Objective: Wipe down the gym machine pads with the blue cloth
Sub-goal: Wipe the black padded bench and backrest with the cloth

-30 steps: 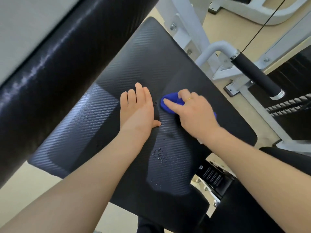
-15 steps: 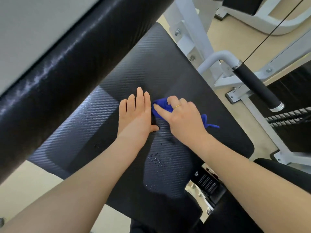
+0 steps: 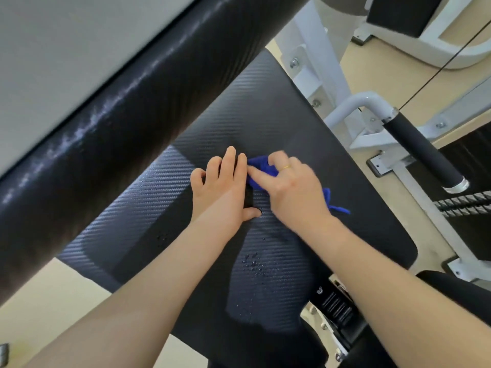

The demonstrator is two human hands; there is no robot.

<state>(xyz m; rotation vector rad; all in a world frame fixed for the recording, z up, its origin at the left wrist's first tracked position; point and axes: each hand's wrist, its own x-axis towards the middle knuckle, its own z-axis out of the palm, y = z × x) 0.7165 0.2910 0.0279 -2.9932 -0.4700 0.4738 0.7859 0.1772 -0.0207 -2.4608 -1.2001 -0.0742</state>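
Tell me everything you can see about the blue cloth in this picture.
The blue cloth is a small, deep blue piece of soft fabric, bunched up rather than spread flat. It lies on the black textured pad, near its middle. The right hand covers most of it, fingers curled over it and pressing it onto the pad. One bunched end shows beside the fingertips of the left hand, which lies flat on the pad; a thin tail sticks out behind the right wrist. Whether it is damp cannot be told.
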